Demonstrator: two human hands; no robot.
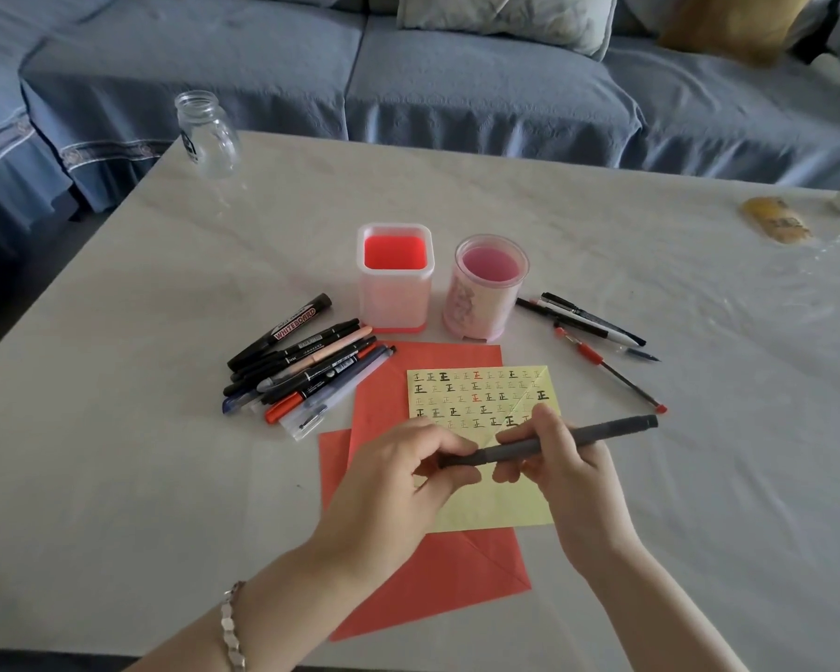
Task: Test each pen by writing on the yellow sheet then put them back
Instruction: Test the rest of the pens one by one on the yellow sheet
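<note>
- Two hands hold one grey pen (602,436) just above the yellow sheet (495,506): the left hand (398,472) pinches its end, and the right hand (558,463) curls round the barrel.
- A sharp tug there could likely jerk the pen and streak ink across the written rows.
- The pen pile (306,366) lies left, loose pens (588,322) right and holders (395,278) behind; the sheet's near half is unwritten.

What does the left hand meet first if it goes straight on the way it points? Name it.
Probably the right hand, its fingers first: the left hand points right along the grey pen both hold.
</note>
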